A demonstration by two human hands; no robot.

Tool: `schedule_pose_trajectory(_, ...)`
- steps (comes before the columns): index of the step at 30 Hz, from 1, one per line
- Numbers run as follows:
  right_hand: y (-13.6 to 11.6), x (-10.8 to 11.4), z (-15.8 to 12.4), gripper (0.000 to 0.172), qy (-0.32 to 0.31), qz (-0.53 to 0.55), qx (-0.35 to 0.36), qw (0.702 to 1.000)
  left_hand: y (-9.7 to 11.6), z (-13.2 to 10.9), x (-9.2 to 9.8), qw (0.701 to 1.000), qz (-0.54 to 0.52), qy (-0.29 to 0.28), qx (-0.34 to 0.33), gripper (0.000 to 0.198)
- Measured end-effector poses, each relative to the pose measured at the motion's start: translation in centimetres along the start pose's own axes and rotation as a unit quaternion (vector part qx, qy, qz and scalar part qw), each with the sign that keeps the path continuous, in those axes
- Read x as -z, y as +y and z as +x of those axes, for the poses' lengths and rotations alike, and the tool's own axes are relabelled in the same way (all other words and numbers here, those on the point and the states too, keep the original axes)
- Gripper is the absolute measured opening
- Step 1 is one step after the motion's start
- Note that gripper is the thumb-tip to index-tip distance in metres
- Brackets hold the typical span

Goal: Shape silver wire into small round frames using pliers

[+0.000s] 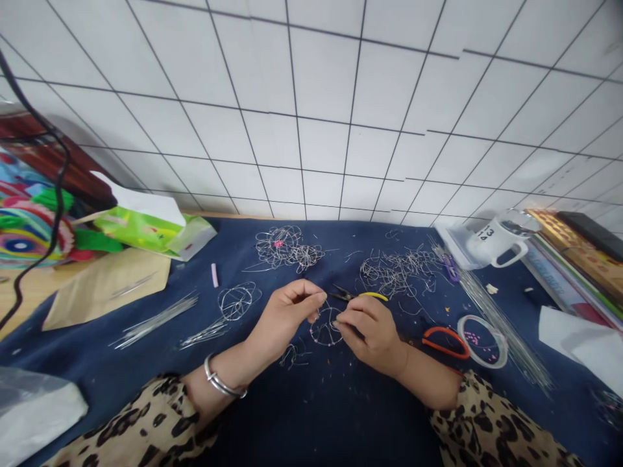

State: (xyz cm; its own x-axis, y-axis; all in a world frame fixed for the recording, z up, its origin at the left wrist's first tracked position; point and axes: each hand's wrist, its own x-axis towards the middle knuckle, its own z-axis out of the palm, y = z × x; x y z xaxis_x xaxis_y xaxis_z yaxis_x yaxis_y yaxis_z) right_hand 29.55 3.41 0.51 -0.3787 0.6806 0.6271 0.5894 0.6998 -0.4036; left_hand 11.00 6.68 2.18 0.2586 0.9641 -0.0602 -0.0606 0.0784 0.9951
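Both my hands meet over a small round wire piece [325,326] above a dark blue cloth [311,415]. My left hand [285,314] pinches its upper left edge with fingers closed. My right hand [372,327] pinches its right side, fingers curled. Yellow-handled pliers [357,296] lie just behind my right hand. A few bent wire scraps [292,355] lie under my left wrist, which wears a silver bangle [221,383].
Finished wire shapes [287,248] and a wire tangle [396,269] lie further back. Straight wire bundles [156,321] lie left; long wires [501,324] run right. Orange scissors [445,342], a clear bead dish [484,340], a white mug [499,240], a tissue pack [146,224] and books [579,259] surround the cloth.
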Motion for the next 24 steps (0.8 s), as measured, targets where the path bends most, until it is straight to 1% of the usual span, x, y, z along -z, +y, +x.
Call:
schedule_pose_trajectory(5,0.39,0.41,0.05,0.021,-0.039,-0.103,0.103,0.988,-0.09,-0.12,0.0,0.999,0.044,0.008,0.01,0.015)
schedule_pose_trajectory(7,0.33,0.59,0.2,0.02,-0.056,-0.128,0.133,0.981,0.04,-0.22,-0.01,0.996,0.088,0.007,-0.006,0.014)
schedule_pose_trajectory(9,0.27,0.7,0.32,0.019,-0.062,-0.136,0.14,0.979,0.27,-0.34,-0.03,0.989,0.143,0.006,-0.043,0.013)
schedule_pose_trajectory(11,0.28,0.72,0.35,0.019,-0.057,-0.131,0.13,0.981,0.5,-0.44,-0.04,0.977,0.193,0.01,-0.084,0.012)
schedule_pose_trajectory(12,0.33,0.69,0.32,0.02,-0.053,-0.125,0.123,0.983,0.58,-0.48,-0.05,0.973,0.208,0.012,-0.095,0.012)
schedule_pose_trajectory(19,0.74,0.32,-0.03,0.019,-0.029,-0.055,0.092,0.994,0.66,-0.64,0.11,0.967,0.226,0.004,-0.113,0.011)
schedule_pose_trajectory(21,0.54,0.28,-0.02,0.018,-0.019,-0.026,0.068,0.997,0.71,-0.7,0.16,0.966,0.229,0.002,-0.121,0.012)
schedule_pose_trajectory(24,-0.02,0.35,0.11,0.016,-0.006,0.026,0.012,1.0,0.78,-0.74,0.21,0.965,0.229,0.0,-0.126,0.011)
